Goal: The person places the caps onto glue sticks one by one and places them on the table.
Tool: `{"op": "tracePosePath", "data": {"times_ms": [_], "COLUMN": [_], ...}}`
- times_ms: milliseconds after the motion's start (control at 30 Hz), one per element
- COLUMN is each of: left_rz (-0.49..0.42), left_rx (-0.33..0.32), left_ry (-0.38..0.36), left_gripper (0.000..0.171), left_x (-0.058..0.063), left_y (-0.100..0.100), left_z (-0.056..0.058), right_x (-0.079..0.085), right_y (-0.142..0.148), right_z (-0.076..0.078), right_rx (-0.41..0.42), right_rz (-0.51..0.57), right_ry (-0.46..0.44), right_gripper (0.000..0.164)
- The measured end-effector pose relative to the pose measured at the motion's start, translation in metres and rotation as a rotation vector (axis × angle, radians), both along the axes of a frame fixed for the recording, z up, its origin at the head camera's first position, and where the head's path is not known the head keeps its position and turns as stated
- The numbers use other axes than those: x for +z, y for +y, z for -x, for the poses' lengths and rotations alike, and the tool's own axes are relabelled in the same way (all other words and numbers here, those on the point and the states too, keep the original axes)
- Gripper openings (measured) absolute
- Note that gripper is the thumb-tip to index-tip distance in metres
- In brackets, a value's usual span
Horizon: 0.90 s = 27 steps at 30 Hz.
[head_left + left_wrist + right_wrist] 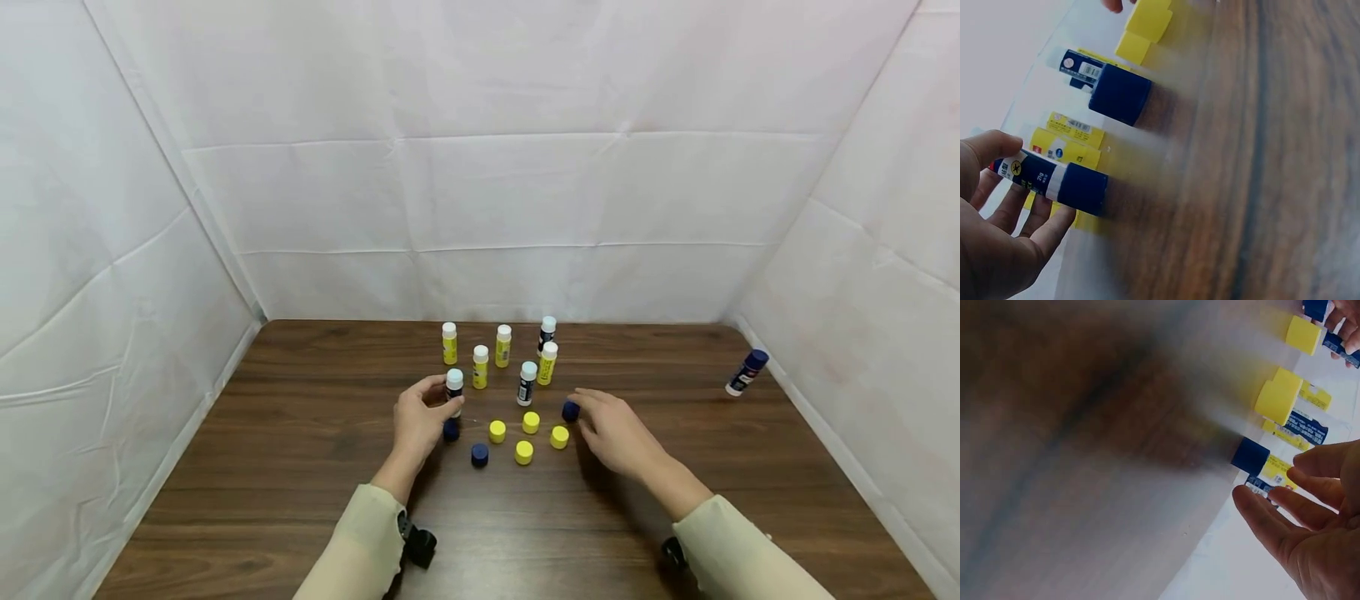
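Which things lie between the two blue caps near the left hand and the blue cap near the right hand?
Four yellow caps lie there, as the head view shows.

Booth-like setting: white sheeting (480,192) on three sides of wood-grain tabletop (315,442)

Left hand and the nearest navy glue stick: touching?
Touching. The left wrist view shows the left hand holding the navy glue stick between thumb and fingers.

Creased white sheeting (480,196) encloses three sides of a dark wood-grain tabletop (285,442)
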State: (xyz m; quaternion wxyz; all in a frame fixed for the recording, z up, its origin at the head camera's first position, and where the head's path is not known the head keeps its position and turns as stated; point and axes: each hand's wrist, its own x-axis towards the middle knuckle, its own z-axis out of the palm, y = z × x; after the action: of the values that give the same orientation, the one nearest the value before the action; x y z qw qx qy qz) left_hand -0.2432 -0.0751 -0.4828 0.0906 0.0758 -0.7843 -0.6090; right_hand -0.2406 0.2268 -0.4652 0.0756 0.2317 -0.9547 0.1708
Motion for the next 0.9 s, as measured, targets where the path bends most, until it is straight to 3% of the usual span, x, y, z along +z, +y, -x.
{"op": "tracePosePath", "data": {"times_ms": [300, 900], "left_rz": [-0.025, 0.026], "left_rx": [-0.016, -0.082], "left_ry": [0.043, 0.026], "left_gripper": [0.036, 0.037], "left_x": [0.01, 0.02], "left_y": [0.002, -0.005], "left_z": [-0.006, -0.013], "right_x": [0.001, 0.004], "right_y": [-0.005, -0.009], "right_z": [0.015, 0.029], "right_rx": [0.07, 0.103], "right_rz": [-0.081, -0.137], "right_ry": [-0.001, -0.021], "right_gripper": [0.033, 0.018]}}
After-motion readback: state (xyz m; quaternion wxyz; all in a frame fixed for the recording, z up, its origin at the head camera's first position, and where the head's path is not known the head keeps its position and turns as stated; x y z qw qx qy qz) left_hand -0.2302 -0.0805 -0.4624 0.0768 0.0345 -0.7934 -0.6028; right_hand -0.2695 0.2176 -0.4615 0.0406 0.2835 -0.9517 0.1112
